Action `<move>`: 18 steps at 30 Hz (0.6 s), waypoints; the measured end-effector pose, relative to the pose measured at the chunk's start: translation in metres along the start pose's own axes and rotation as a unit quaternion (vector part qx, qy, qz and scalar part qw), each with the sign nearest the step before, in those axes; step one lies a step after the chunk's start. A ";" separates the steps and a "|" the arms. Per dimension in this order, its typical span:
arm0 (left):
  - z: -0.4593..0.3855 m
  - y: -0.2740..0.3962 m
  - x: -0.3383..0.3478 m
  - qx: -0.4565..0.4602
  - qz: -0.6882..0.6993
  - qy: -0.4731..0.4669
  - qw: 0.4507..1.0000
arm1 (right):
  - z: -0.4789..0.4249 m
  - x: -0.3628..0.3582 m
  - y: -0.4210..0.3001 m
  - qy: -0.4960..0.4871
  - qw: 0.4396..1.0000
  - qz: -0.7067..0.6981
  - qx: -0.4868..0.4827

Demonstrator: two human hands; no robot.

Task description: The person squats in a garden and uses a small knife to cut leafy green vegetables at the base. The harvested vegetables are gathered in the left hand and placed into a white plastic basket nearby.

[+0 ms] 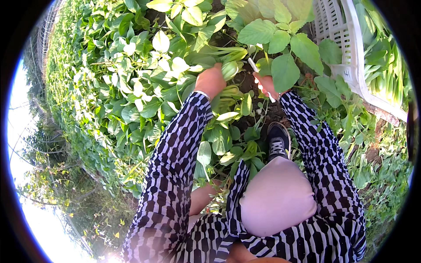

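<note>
My left hand is closed around a leafy green plant that looks like bok choy. Its pale, thick base points right, past my knuckles. Further right, my right hand grips a slim white tool, possibly a knife. One end of it sticks out above the fingers and the other shows below the palm. A broad green leaf hides part of that hand. Bare brown soil shows in the gap between my two hands. More cut-looking or low pale stalks lie just below my left hand.
Dense leafy greens fill the ground to the left. A tall broad-leaved plant rises beside my right hand. At upper right stands a white plastic crate holding long-stalked greens. My dark laced shoe is planted among low leaves.
</note>
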State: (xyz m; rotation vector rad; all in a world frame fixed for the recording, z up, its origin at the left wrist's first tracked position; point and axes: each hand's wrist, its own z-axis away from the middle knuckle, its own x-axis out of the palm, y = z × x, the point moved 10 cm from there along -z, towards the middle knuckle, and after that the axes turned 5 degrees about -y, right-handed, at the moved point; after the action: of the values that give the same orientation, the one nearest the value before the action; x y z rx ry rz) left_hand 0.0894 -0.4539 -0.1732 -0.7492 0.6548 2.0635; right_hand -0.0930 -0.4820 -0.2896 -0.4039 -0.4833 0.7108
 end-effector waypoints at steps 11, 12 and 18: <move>0.044 0.013 -0.021 0.067 0.086 0.085 0.990 | 0.001 0.008 -0.029 0.046 0.976 -0.164 -0.137; 0.045 0.015 -0.023 0.073 0.084 0.088 0.990 | -0.006 0.015 -0.027 0.024 0.973 -0.206 -0.103; 0.079 0.019 -0.039 0.064 0.151 0.096 0.982 | 0.024 0.032 -0.051 -0.044 0.921 -0.352 -0.163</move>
State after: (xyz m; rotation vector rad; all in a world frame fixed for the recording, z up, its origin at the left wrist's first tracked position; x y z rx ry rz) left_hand 0.0714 -0.4312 -0.0881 -0.8204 1.0546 2.2109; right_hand -0.0586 -0.4905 -0.2352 -0.4697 -0.7814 -0.0569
